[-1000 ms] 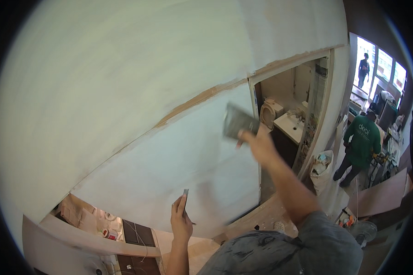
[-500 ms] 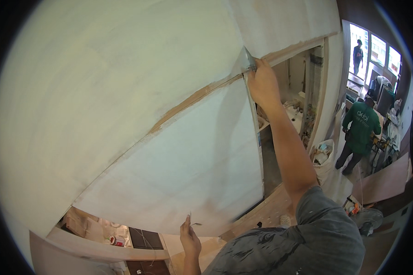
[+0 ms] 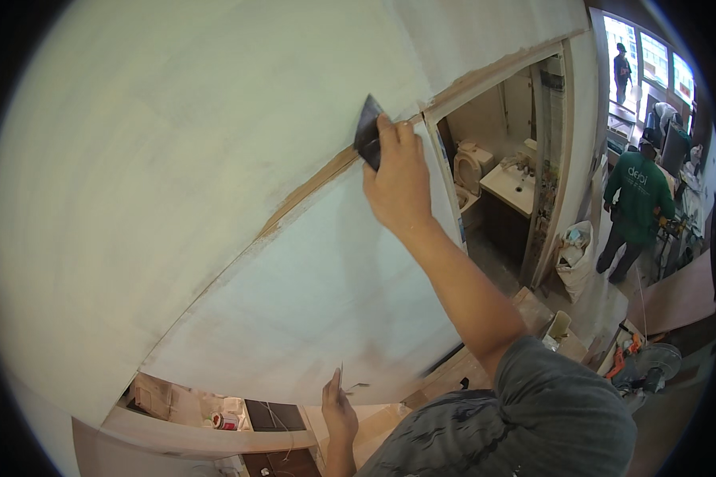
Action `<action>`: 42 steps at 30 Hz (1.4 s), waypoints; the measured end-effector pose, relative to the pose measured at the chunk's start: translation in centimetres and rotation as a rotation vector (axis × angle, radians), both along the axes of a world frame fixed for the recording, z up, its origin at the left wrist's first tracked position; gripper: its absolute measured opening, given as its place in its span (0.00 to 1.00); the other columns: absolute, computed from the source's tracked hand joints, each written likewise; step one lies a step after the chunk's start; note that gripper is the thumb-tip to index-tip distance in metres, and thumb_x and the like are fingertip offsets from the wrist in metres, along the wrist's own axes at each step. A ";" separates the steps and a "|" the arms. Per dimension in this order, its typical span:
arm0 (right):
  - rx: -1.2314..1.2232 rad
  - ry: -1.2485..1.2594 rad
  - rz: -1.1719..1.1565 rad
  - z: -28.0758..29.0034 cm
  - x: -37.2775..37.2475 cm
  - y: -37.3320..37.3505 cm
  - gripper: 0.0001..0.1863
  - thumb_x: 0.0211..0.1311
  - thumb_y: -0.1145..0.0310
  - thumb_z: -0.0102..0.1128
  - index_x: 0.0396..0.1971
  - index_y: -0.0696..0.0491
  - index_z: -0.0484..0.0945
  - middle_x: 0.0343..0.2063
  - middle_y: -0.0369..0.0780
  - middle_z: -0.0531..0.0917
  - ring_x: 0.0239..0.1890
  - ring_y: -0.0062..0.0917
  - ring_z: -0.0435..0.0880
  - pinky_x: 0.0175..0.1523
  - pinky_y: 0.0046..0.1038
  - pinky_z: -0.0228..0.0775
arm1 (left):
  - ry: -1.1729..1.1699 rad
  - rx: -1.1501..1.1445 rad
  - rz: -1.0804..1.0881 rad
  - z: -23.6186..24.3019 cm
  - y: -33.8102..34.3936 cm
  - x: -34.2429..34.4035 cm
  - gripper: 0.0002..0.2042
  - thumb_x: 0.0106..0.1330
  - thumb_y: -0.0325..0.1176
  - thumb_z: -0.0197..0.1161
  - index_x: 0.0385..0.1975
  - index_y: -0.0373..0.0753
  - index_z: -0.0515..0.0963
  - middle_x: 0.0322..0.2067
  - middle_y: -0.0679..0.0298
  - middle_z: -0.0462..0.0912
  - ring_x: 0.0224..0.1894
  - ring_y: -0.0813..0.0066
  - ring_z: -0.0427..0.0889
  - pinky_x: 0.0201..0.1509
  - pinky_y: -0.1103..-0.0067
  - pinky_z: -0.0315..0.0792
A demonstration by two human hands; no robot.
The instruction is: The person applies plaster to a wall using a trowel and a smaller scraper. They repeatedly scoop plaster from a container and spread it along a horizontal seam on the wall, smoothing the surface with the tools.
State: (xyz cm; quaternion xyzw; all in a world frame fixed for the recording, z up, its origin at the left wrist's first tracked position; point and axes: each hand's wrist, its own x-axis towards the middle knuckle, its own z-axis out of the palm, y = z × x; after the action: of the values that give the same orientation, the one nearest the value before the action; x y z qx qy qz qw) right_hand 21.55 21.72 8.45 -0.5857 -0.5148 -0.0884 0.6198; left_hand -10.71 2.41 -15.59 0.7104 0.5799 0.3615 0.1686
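Dark scraper (image 3: 367, 133) is up at the brown seam (image 3: 310, 188) in the pale wall (image 3: 175, 143), blade tilted w/ one corner pointing up; looks to be against the surface, exact contact hard to tell. R hand (image 3: 402, 179) is clamped on it, arm stretched out to the far side. L hand (image 3: 339, 415) is well apart, low & near, fingers gripping a thin flat tool (image 3: 341, 375) seen abt edge-on; its type's unclear. Just right of the wall is a door frame (image 3: 567, 143), w/ toilet (image 3: 469, 168) & sink (image 3: 505, 188) thru it. Near left, red-&-white tub (image 3: 225, 421) sits in a wall opening. Right side: stuffed white bag (image 3: 574, 266), fan (image 3: 660, 363) nearer, co-worker in green top (image 3: 638, 199) farther off, 2nd person (image 3: 622, 73) far right by the windows.
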 end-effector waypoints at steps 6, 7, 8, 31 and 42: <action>0.028 -0.054 0.114 -0.9 -4.3 -1.1 0.41 0.56 0.77 0.67 0.70 0.66 0.61 0.57 0.49 0.69 0.57 0.45 0.71 0.63 0.40 0.73 | -0.036 -0.042 -0.005 1.1 0.7 0.8 0.27 0.73 0.14 0.47 0.70 0.39 0.70 0.52 0.47 0.77 0.52 0.53 0.79 0.56 0.69 0.75; 0.021 -0.057 0.135 -0.9 -4.8 -1.3 0.41 0.56 0.77 0.67 0.70 0.66 0.61 0.58 0.49 0.69 0.58 0.45 0.71 0.63 0.40 0.73 | -0.047 -0.032 -0.015 1.2 0.9 1.0 0.26 0.73 0.14 0.47 0.70 0.39 0.70 0.52 0.47 0.77 0.52 0.53 0.80 0.56 0.69 0.75; 0.014 -0.061 0.154 -1.0 -5.3 -1.5 0.40 0.56 0.77 0.67 0.70 0.66 0.61 0.58 0.49 0.69 0.58 0.45 0.71 0.63 0.40 0.73 | -0.017 0.004 -0.025 1.1 1.2 1.0 0.26 0.73 0.14 0.47 0.70 0.40 0.70 0.51 0.47 0.78 0.51 0.53 0.80 0.56 0.69 0.75; -0.003 -0.118 -0.015 -0.9 -2.1 0.1 0.40 0.58 0.76 0.64 0.72 0.58 0.63 0.60 0.50 0.71 0.60 0.49 0.71 0.66 0.43 0.69 | -1.048 -0.248 0.179 0.3 -0.5 1.3 0.28 0.71 0.18 0.53 0.72 0.34 0.63 0.57 0.53 0.78 0.57 0.60 0.82 0.61 0.62 0.82; 0.016 -0.454 0.469 -4.6 -14.2 -3.9 0.40 0.52 0.80 0.59 0.71 0.61 0.64 0.58 0.51 0.73 0.58 0.49 0.72 0.61 0.42 0.73 | -1.569 -0.247 0.100 8.3 0.8 2.3 0.16 0.73 0.33 0.63 0.58 0.41 0.75 0.49 0.64 0.84 0.46 0.72 0.87 0.47 0.70 0.86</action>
State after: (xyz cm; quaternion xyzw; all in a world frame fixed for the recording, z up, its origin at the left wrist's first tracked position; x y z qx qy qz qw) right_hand 7.36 17.84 3.82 -0.4117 -0.7600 -0.0756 0.4972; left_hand -8.36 3.23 -7.26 0.1979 0.3592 0.6964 0.5890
